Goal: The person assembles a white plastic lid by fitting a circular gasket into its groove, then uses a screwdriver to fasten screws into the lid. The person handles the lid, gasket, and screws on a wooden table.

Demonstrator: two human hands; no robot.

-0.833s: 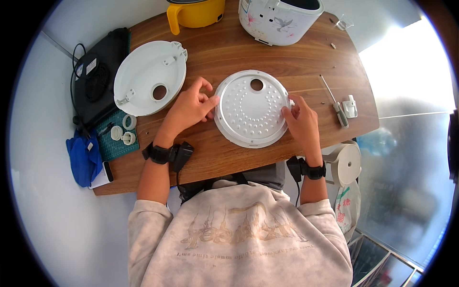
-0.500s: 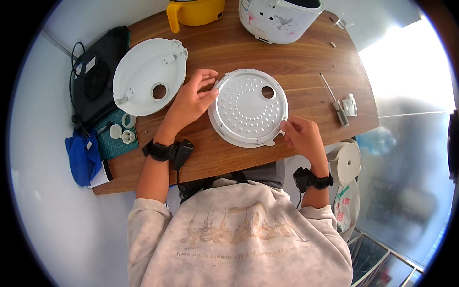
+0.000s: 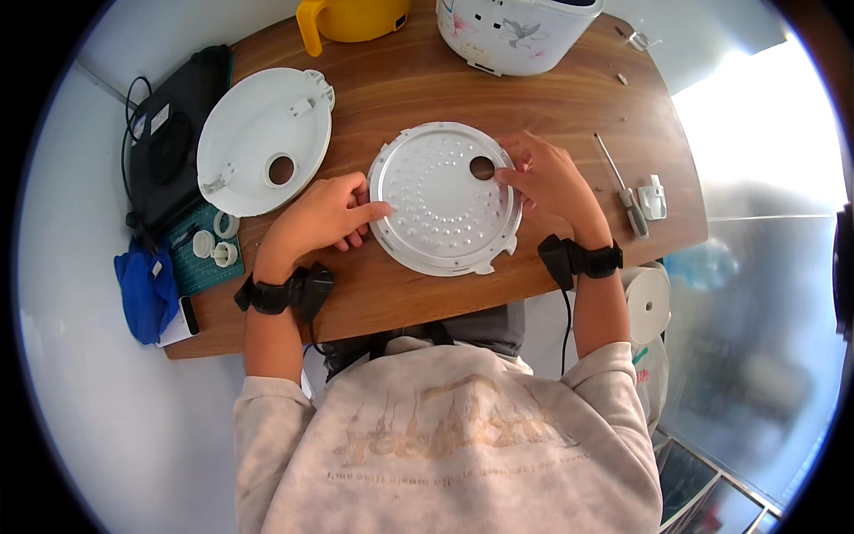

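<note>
A round silver rice cooker inner lid point(image 3: 436, 200), with rings of small bumps and one round hole, lies in front of me near the table's edge. My left hand point(image 3: 327, 214) grips its left rim, the thumb on top and the other fingers curled at the edge. At the upper right rim, close to the hole, my right hand point(image 3: 553, 178) pinches the lid with the thumb over the edge. The right fingertips are partly hidden. Left of the inner lid sits a white oval outer lid point(image 3: 245, 133), inner side up, with a round opening.
A white flowered rice cooker body point(image 3: 516, 36) and a yellow pot point(image 3: 360, 20) stand at the back. To the right lie a screwdriver point(image 3: 633, 212) and a small white part point(image 3: 653, 198). White rings and caps point(image 3: 203, 244) rest on a green mat point(image 3: 197, 278) beside a blue cloth point(image 3: 147, 294).
My right hand has slid up the rim from the lower right to beside the hole. My left hand has moved down the left rim. The inner lid has barely turned.
</note>
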